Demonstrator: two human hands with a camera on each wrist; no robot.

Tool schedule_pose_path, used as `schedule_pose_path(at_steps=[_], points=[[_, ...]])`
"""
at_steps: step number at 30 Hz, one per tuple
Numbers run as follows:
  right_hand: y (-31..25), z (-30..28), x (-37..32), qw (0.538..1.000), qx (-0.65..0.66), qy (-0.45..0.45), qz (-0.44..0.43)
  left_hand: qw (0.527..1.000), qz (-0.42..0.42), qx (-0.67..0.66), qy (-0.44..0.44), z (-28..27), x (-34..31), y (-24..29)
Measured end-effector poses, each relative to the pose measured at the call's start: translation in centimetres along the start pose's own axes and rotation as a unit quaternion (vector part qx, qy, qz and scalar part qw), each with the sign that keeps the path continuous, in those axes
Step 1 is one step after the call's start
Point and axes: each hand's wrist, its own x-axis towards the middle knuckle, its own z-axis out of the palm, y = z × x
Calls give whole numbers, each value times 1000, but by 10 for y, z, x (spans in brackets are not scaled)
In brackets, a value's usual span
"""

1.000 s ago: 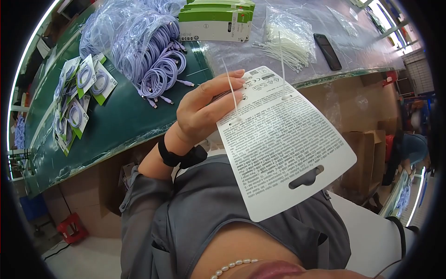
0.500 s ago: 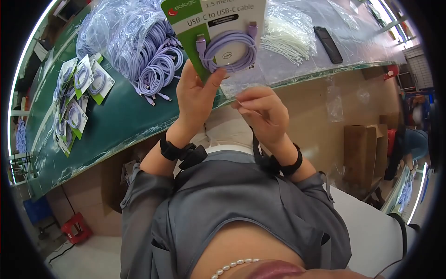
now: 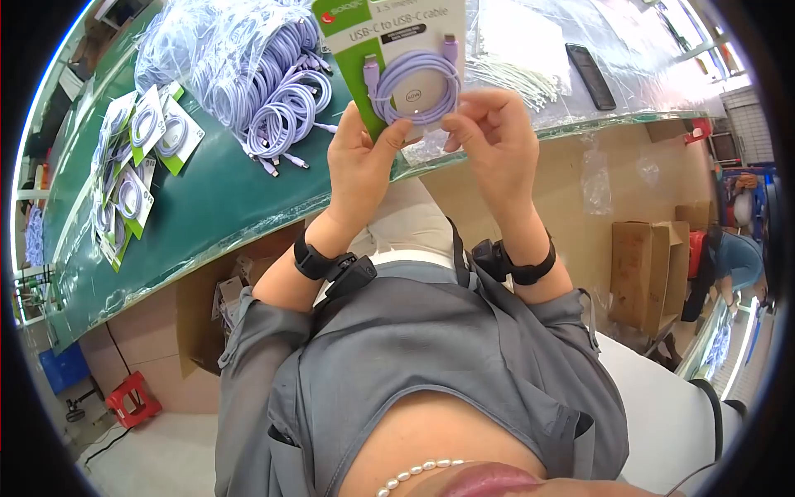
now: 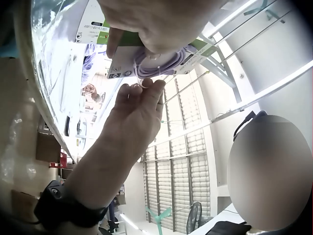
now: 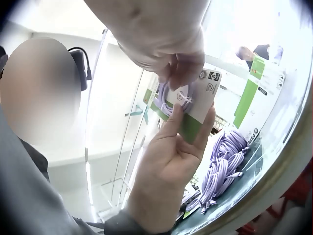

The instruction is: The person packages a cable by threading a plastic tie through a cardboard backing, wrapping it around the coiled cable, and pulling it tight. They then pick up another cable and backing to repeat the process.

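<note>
A green and white card (image 3: pixel 356 50) stands upright above the table edge in the head view, printed side toward the camera, with a coiled lilac cable (image 3: pixel 416 87) on its front. My left hand (image 3: pixel 361 170) pinches the card's lower edge, thumb in front and fingers behind. My right hand (image 3: pixel 503 149) is at the card's lower right, its fingertips bent together beside the coil. In the right wrist view a white tie (image 5: pixel 186 99) crosses the cable coil just below the right fingers; whether they pinch its end is hidden.
Bagged lilac cables (image 3: pixel 248 74) lie on the green table (image 3: pixel 199 195), with several carded cables (image 3: pixel 132 166) to their left. White zip ties (image 3: pixel 517 83) and a black phone (image 3: pixel 590 76) lie at the right. Below the table edge stands a cardboard box (image 3: pixel 639 273).
The card has turned from its printed back to its cable side. My right hand has come into view and risen to the coil's lower right, and the card has shifted slightly right.
</note>
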Motion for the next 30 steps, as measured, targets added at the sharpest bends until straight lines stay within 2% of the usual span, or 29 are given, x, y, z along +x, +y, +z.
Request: schedule_pose_path(at_steps=[1,2,3,4,7,11,27,30], points=[[0,0,0,990,-113,-8,-85,1000,-10,-16,2,0,1,0],[0,-1,-1,960,-223,-17,-168,999,-20,-33,5,0,3,0],[0,-1,-1,911,-329,-27,-247,999,-22,-33,5,0,3,0],[-1,-1,-2,912,-330,-27,-244,999,-29,-40,10,-1,4,1],[-5,0,-4,864,-420,-32,-276,997,-46,-52,22,-3,3,-2],[-10,2,-5,847,-435,-61,-299,999,-29,-37,9,-3,2,-4],[-7,4,-3,833,-462,-78,-294,999,16,-1,32,0,-1,-6],[-7,4,-3,834,-461,-75,-294,993,48,102,24,-7,-4,-13]])
